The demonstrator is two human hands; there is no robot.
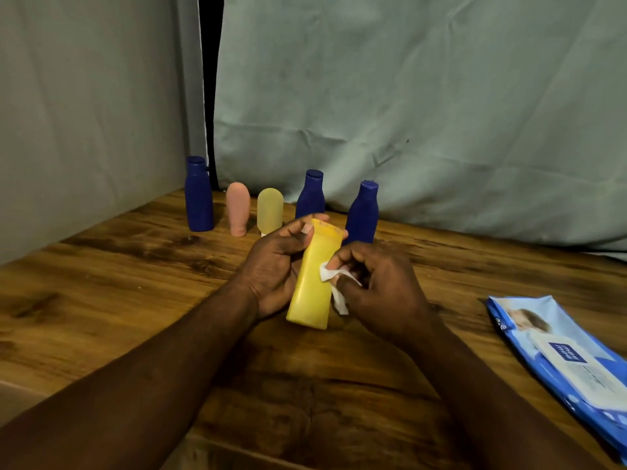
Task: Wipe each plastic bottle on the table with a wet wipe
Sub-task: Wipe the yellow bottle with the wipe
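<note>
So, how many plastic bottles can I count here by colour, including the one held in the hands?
Dark blue bottles: 3
Pink bottle: 1
Pale yellow bottle: 1
Bright yellow bottle, gripped by the left hand while the right hand holds the wet wipe against it: 1
Total: 6

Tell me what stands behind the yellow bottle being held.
Behind the yellow bottle, which the left hand grips, stand the middle blue bottle and the right blue bottle, both upright. The hand and yellow bottle cover the middle one's base.
</note>
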